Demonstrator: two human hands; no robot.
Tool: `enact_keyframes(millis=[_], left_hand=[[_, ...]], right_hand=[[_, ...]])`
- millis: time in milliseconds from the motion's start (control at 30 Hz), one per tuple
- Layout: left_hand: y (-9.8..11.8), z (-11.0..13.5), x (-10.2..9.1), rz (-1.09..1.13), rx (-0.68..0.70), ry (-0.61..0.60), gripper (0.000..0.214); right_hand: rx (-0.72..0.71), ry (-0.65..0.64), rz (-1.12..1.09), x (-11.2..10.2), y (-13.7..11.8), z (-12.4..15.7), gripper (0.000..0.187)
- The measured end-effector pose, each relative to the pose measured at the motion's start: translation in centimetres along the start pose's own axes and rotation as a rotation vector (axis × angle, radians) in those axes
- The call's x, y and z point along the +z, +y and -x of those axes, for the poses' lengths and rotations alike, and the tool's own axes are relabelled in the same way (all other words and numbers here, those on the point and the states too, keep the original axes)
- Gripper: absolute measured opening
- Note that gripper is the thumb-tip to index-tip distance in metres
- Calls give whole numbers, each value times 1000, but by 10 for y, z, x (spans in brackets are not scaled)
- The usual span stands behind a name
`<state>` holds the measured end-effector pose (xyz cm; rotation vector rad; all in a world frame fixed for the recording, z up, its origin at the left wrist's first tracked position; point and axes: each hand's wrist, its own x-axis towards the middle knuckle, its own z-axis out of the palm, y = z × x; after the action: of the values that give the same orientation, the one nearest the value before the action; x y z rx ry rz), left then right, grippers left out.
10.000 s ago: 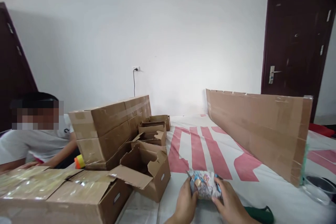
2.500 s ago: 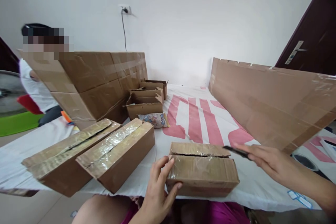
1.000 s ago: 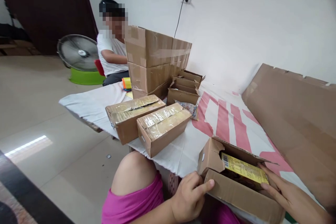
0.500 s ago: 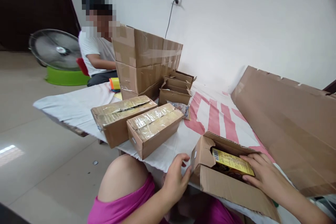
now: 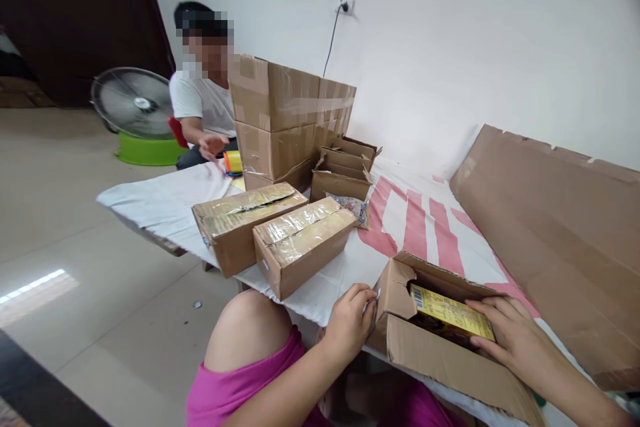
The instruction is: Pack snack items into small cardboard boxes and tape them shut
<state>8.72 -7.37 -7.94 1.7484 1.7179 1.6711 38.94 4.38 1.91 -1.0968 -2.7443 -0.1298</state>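
Note:
An open cardboard box (image 5: 450, 367) lies at the table's near right, its long front flap folded outward. Inside it is a yellow printed box (image 5: 453, 313) with a barcode on one end. My right hand (image 5: 510, 330) reaches into the carton, thumb and fingers closed round the yellow box's right end. At the carton's left end is my left hand (image 5: 350, 320), fingers curled and thumb drawn in against that end panel. A small white label shows by its fingertips; whether they pinch it is hidden.
Two taped cardboard boxes (image 5: 305, 247) lie to the left. Behind them are stacked cartons (image 5: 293, 97), open cartons (image 5: 343, 183) and a plastic packet (image 5: 353, 207). A cardboard sheet (image 5: 555, 233) leans at right. Another person (image 5: 205, 100) sits across, near a fan (image 5: 135, 103).
My left hand has moved in to the carton's left end and its fingers have closed there. My right hand stays on the yellow box. The other person's hand has come into view.

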Motion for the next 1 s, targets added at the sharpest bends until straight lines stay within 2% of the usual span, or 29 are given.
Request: enact_keyframes(millis=[100, 300, 433, 633, 733, 867, 1000], left_hand=[[2, -2, 1, 75, -65, -10, 20], [6, -7, 1, 272, -307, -28, 15], [9, -9, -1, 378, -419, -53, 18], [9, -16, 1, 517, -550, -27, 12], [9, -20, 1, 633, -689, -34, 20], [9, -26, -5, 804, -905, -104, 40], [8, -34, -11, 867, -1043, -179, 47]], right_hand=[[6, 1, -6, 1, 0, 0, 49], [22, -12, -18, -1, -2, -1, 49], [30, 1, -26, -3, -5, -2, 48], [41, 4, -57, -2, -4, -1, 49], [44, 2, -68, 0, -4, -1, 49], [47, -5, -65, 0, -4, 0, 50], [39, 10, -54, 1, -3, 1, 49]])
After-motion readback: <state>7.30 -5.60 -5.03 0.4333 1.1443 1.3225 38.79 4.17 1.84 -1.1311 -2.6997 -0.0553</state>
